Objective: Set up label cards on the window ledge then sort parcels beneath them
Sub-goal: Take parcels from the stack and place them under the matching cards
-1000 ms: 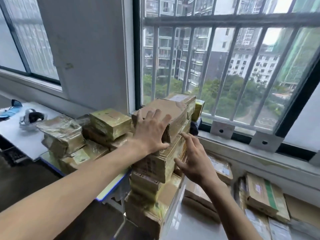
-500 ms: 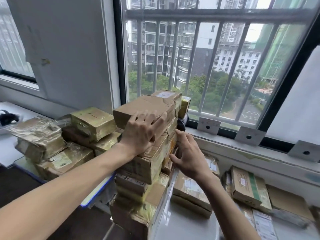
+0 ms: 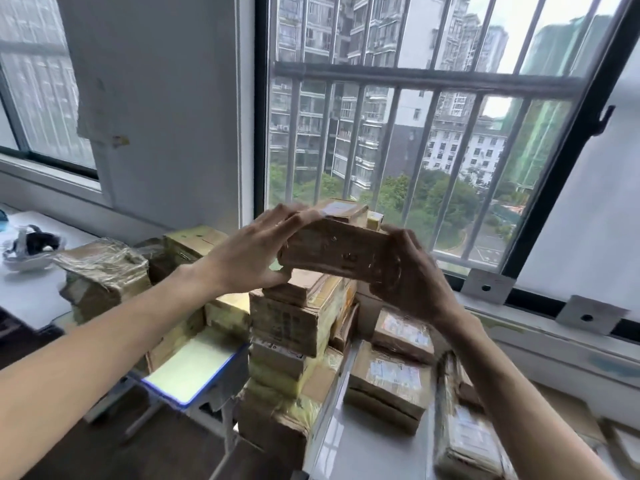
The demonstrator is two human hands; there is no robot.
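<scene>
Above the stacked parcels [image 3: 298, 317], both hands grip a box [image 3: 337, 252].

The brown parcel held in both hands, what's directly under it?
Under the brown parcel, gripped by the left hand and right hand, rises the tall stack of taped parcels. Whether the parcel touches the stack's top is hidden by the parcel itself.

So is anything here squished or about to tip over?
Yes. The tall stack of parcels by the window looks uneven, with boxes jutting out at different angles. The brown parcel held between the left hand and right hand looks dented and scuffed. A plastic-wrapped parcel on the left is crumpled.
</scene>
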